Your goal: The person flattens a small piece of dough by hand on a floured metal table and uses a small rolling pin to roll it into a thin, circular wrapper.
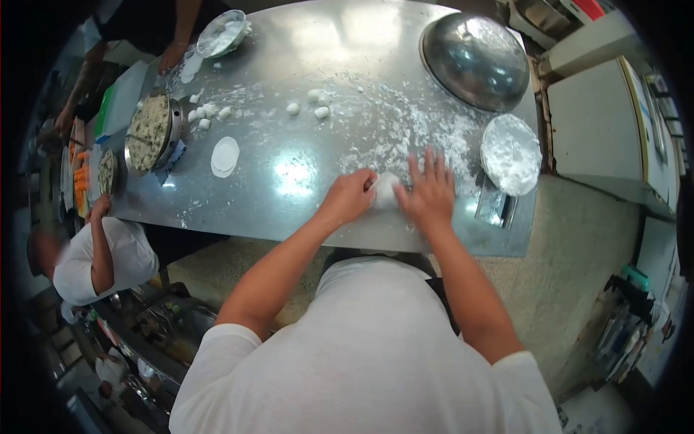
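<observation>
- Steel table (249, 199) is stretching out before us, with loose flour (416, 130) lying scattered beyond our hands.
- We are keeping the pale dough (387, 191) near the table's close edge, directly between our two hands, and neither hand is clearly nearer.
- Our left hand (348, 197) is curling its fingers inward, their tips meeting the dough's left side; we cannot tell whether they are gripping it or something hidden.
- Our right hand (432, 194) is opening wide, fingers spread and pointing away from us, its thumb resting by the dough's right edge; we are seeing nothing gripped there.
- From the left fingers the dough is lying rightward; from the right thumb, leftward. Its outline is looking slightly longer away from us than across, though blur is leaving that axis uncertain.
- Beyond our right hand, a bowl of flour (511, 155) is sitting well apart from the dough.
</observation>
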